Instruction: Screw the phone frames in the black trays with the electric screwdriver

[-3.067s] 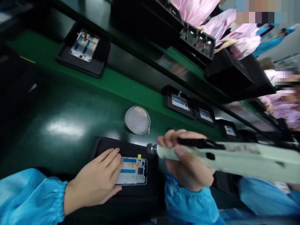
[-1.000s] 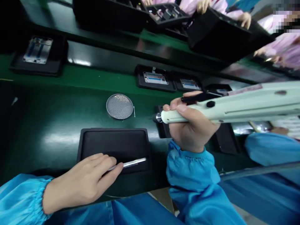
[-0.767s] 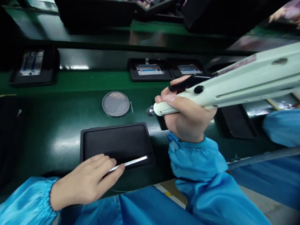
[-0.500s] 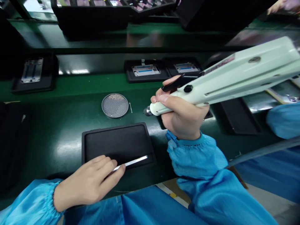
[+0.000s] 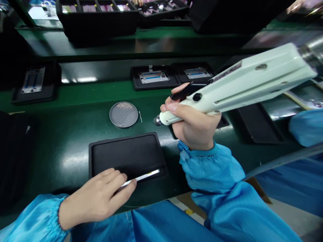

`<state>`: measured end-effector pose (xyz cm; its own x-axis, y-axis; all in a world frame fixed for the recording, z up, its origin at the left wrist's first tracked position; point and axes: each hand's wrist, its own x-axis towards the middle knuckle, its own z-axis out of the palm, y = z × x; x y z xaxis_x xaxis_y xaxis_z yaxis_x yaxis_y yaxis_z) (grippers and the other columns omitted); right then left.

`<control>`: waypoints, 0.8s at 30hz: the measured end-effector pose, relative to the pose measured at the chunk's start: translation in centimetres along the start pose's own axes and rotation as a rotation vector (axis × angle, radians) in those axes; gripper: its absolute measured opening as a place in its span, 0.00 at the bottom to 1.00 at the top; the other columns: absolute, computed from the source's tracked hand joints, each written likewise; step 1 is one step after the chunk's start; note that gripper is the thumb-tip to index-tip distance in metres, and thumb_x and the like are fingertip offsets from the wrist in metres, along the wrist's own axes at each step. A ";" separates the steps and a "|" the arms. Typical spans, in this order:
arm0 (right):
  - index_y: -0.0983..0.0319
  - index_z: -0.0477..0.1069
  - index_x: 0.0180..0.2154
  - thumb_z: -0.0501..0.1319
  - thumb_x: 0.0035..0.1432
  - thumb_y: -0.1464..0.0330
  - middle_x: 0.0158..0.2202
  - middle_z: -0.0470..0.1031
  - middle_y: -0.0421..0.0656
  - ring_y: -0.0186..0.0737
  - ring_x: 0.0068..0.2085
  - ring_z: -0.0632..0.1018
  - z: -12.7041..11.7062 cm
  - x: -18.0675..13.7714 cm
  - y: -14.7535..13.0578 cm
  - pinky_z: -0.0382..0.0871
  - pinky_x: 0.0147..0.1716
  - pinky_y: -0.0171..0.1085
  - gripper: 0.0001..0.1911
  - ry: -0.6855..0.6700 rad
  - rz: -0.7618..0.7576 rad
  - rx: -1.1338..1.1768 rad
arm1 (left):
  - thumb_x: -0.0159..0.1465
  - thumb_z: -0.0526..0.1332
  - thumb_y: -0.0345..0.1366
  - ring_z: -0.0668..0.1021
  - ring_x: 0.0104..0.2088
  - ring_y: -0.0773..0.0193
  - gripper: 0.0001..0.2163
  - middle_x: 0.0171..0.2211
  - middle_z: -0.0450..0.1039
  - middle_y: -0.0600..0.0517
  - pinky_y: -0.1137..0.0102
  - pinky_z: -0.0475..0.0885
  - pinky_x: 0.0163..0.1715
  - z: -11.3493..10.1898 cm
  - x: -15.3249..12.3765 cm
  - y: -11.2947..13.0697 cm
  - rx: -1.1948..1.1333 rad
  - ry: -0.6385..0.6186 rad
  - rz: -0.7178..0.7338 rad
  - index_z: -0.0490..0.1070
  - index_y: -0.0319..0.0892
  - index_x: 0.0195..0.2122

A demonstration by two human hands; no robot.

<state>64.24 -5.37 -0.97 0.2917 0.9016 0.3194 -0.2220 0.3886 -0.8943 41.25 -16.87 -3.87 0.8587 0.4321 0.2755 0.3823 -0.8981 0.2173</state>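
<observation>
My left hand (image 5: 101, 198) grips a thin phone frame (image 5: 145, 176) tilted up on edge, its long side resting on the near rim of a black tray (image 5: 126, 154). Only the frame's silver edge shows. My right hand (image 5: 194, 126) is closed around a pale green electric screwdriver (image 5: 237, 85), held above the table with its metal tip pointing left toward a round mesh dish of screws (image 5: 123, 114).
Black trays with phone frames (image 5: 153, 76) (image 5: 32, 80) ride on the green conveyor belt behind. Dark compartment bins (image 5: 101, 16) stand on the far shelf. Another empty black tray (image 5: 257, 124) lies right of my hand. A blue sleeve (image 5: 306, 126) shows at the right edge.
Three seconds ago the phone frame lay flat in the tray; now my left hand holds it on edge. In the last second the screwdriver has drifted slightly left; the view has shifted.
</observation>
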 end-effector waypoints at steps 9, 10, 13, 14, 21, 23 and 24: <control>0.57 0.73 0.29 0.69 0.40 0.71 0.26 0.69 0.37 0.38 0.29 0.74 -0.2 0.0 0.1 0.75 0.33 0.45 0.10 -0.020 0.005 -0.036 | 0.69 0.53 0.22 0.73 0.30 0.59 0.16 0.34 0.72 0.45 0.64 0.73 0.28 -0.1 0.0 0.1 0.030 -0.103 -0.007 0.65 0.30 0.57; 0.57 0.73 0.29 0.69 0.40 0.71 0.26 0.69 0.37 0.37 0.28 0.73 -0.2 0.0 0.1 0.75 0.32 0.45 0.10 -0.019 0.004 -0.037 | 0.68 0.53 0.22 0.73 0.29 0.59 0.17 0.34 0.71 0.46 0.63 0.73 0.28 -0.2 0.1 0.2 0.040 -0.126 -0.010 0.64 0.30 0.59; 0.57 0.73 0.29 0.68 0.40 0.71 0.26 0.69 0.37 0.38 0.29 0.74 -0.3 0.0 0.2 0.75 0.33 0.46 0.10 -0.018 0.017 -0.030 | 0.68 0.51 0.21 0.72 0.29 0.59 0.19 0.33 0.70 0.47 0.62 0.73 0.28 -0.4 0.3 0.4 0.054 -0.181 -0.016 0.62 0.31 0.60; 0.58 0.74 0.29 0.68 0.40 0.72 0.26 0.69 0.37 0.39 0.29 0.74 -0.3 0.0 0.2 0.75 0.33 0.46 0.10 -0.017 0.020 -0.029 | 0.68 0.51 0.21 0.72 0.29 0.59 0.19 0.33 0.69 0.47 0.62 0.73 0.28 -0.5 0.3 0.5 0.053 -0.194 -0.016 0.62 0.31 0.60; 0.58 0.75 0.30 0.67 0.41 0.73 0.25 0.69 0.36 0.38 0.29 0.75 -0.4 0.0 0.2 0.75 0.32 0.44 0.10 -0.025 0.008 -0.022 | 0.67 0.51 0.21 0.70 0.27 0.59 0.18 0.32 0.68 0.48 0.62 0.71 0.27 -0.5 0.7 0.5 0.070 -0.184 -0.002 0.63 0.33 0.58; 0.58 0.74 0.31 0.67 0.41 0.72 0.27 0.70 0.37 0.38 0.29 0.75 -0.4 0.0 0.3 0.75 0.32 0.44 0.10 -0.022 0.007 -0.033 | 0.67 0.50 0.21 0.70 0.27 0.59 0.19 0.32 0.68 0.48 0.63 0.71 0.27 -0.5 0.7 0.4 0.073 -0.188 0.006 0.63 0.32 0.59; 0.58 0.74 0.31 0.67 0.41 0.72 0.27 0.71 0.37 0.38 0.29 0.75 -0.4 0.0 0.3 0.76 0.32 0.44 0.11 -0.023 0.003 -0.041 | 0.67 0.50 0.21 0.70 0.26 0.60 0.19 0.31 0.68 0.48 0.63 0.71 0.27 -0.5 0.7 0.4 0.075 -0.193 0.010 0.63 0.32 0.59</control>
<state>64.58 -5.34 -1.39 0.2693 0.9070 0.3238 -0.1840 0.3784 -0.9072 41.86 -16.87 -3.13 0.9092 0.4062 0.0914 0.3917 -0.9089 0.1432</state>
